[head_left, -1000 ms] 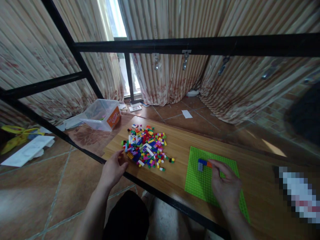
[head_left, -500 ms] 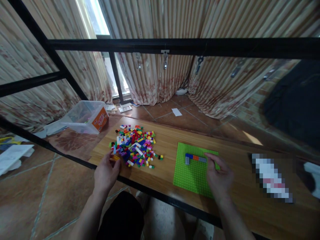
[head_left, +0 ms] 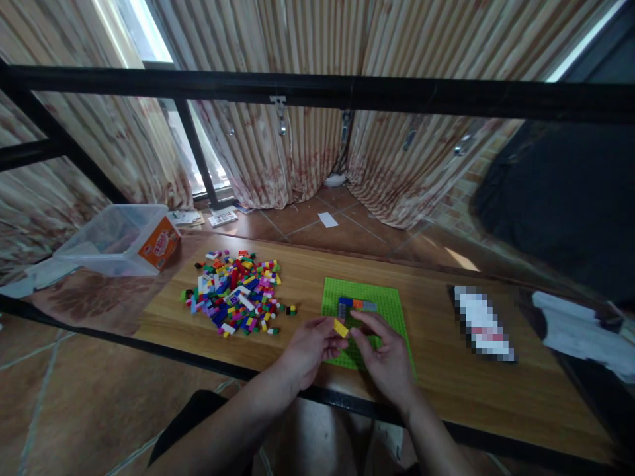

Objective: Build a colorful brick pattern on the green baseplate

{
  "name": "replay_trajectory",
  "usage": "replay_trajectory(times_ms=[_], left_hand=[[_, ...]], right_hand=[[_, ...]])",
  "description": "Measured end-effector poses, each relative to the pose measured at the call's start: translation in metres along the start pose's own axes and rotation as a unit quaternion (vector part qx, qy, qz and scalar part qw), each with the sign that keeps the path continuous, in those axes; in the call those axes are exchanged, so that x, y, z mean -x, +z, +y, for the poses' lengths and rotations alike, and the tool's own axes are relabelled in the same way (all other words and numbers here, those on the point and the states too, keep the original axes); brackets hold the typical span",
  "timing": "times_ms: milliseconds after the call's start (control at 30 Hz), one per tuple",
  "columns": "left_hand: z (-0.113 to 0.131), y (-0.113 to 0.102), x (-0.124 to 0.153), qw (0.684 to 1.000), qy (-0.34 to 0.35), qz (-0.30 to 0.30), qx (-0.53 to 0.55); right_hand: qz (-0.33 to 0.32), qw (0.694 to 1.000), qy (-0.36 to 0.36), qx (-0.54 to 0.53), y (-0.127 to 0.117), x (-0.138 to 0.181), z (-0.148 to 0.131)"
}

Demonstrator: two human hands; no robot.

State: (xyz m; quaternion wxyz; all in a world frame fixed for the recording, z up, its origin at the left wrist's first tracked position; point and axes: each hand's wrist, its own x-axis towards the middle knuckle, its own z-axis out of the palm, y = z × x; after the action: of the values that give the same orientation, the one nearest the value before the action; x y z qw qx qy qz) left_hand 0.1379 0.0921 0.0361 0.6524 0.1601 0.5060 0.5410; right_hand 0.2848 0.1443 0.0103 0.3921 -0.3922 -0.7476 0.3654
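My left hand (head_left: 313,347) is closed, pinching a yellow toy brick (head_left: 340,328) above the lower left part of a green baseplate (head_left: 401,317). Just right of that brick is my right hand (head_left: 384,354), its thumb and index finger apart on either side of a gap, the thumb tip close to the brick's end. Whether the thumb touches it I cannot tell. Behind my fingers, a blue brick (head_left: 346,302), an orange brick (head_left: 358,304) and grey bricks (head_left: 370,306) sit on the baseplate in an L shape, partly covered by my right hand.
A heap of mixed toy bricks (head_left: 235,294) lies on the left of the wooden table (head_left: 302,271). Beyond it on the floor stands a clear plastic bin (head_left: 112,254). A blurred-out object (head_left: 483,324) lies at right. A black bar (head_left: 317,89) crosses ahead.
My left hand has moved right from the brick heap to the baseplate, bringing the yellow brick. My right hand has shifted toward it. The camera view has turned right.
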Motion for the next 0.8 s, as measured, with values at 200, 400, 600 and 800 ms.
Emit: replay_trajectory(times_ms=[200, 400, 600, 800], left_hand=[[-0.016, -0.008, -0.032, 0.972, 0.084, -0.04, -0.216], [-0.022, -0.019, -0.039, 0.952, 0.115, -0.029, -0.283], [-0.02, -0.017, -0.036, 0.94, 0.122, -0.046, -0.316], [0.0, -0.025, -0.035, 0.907, 0.121, 0.001, -0.404]], right_hand=[[-0.104, 0.994, 0.024, 0.007, -0.008, 0.009, 0.0], [-0.151, 0.987, 0.055, -0.01, -0.007, 0.008, -0.001], [-0.143, 0.986, 0.086, -0.009, -0.002, 0.004, 0.001], [-0.101, 0.989, 0.038, 0.105, -0.007, 0.0, 0.013]])
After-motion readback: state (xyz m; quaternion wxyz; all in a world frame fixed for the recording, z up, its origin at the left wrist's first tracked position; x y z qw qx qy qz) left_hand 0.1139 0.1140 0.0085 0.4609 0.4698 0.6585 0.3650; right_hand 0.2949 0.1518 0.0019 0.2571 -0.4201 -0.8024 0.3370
